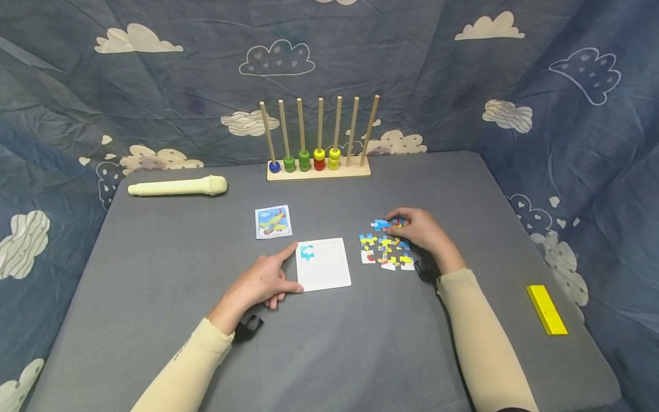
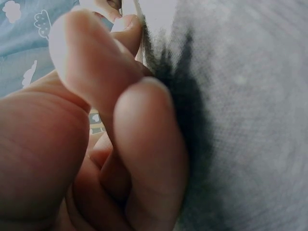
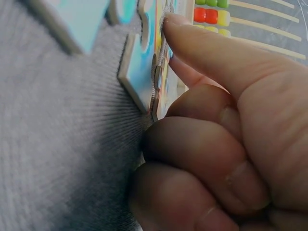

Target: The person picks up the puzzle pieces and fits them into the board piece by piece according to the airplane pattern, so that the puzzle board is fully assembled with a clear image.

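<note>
My left hand (image 1: 264, 279) is at the left side of a white puzzle board (image 1: 325, 277). Its extended index finger and thumb touch the board near two corners, while the other fingers are bent. One light-blue puzzle piece (image 1: 307, 252) lies in the board's upper left corner. Over loose puzzle pieces (image 1: 386, 245), my right hand (image 1: 419, 229) pinches a blue-and-red puzzle piece (image 1: 397, 222) between thumb and index finger. Loose blue pieces (image 3: 137, 72) show beside the thumb in the right wrist view, with the other fingers curled. The left wrist view shows mostly blurred fingers (image 2: 149, 144).
A picture card with a yellow airplane (image 1: 273, 222) lies beyond the board. At the back stand a wooden peg rack with coloured beads (image 1: 319, 171) and, left of it, a pale yellow microphone-shaped object (image 1: 177, 187). A yellow block (image 1: 547, 310) is at the right.
</note>
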`<state>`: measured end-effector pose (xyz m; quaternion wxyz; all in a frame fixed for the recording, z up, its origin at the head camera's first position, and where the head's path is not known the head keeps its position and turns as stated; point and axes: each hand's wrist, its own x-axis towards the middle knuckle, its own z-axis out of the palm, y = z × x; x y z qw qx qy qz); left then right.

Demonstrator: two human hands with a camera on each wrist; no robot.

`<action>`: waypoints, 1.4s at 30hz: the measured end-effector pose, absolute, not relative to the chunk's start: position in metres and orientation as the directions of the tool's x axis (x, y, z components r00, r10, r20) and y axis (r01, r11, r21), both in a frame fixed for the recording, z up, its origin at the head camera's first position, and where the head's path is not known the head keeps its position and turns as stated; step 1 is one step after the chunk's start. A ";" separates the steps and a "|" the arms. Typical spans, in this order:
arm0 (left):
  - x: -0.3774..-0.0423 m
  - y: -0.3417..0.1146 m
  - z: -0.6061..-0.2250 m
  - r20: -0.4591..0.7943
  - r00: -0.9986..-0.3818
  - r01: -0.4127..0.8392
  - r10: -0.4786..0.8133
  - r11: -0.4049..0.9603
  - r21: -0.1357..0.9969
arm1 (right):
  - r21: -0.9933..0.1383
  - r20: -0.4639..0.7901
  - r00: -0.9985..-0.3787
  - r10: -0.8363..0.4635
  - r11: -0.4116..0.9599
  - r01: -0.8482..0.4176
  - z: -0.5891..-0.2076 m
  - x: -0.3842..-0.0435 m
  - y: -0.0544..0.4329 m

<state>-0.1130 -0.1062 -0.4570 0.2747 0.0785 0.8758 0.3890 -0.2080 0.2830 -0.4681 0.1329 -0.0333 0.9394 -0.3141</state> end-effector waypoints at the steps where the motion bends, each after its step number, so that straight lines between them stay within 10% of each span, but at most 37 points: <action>1: -0.113 -0.106 -0.457 -0.419 -0.837 -0.074 0.352 0.686 0.724 | -0.597 -0.225 -0.963 -0.148 0.802 0.017 -0.468 -0.208 0.283; 20: -0.113 -0.104 -0.458 -0.431 -0.834 -0.080 0.344 0.698 0.711 | -0.578 -0.114 -0.965 -0.238 0.806 -0.130 -0.454 -0.201 0.273; 42: -0.114 -0.106 -0.457 -0.429 -0.837 -0.073 0.340 0.708 0.703 | -0.476 -0.043 -0.831 -0.555 0.742 -0.471 -0.442 -0.177 0.148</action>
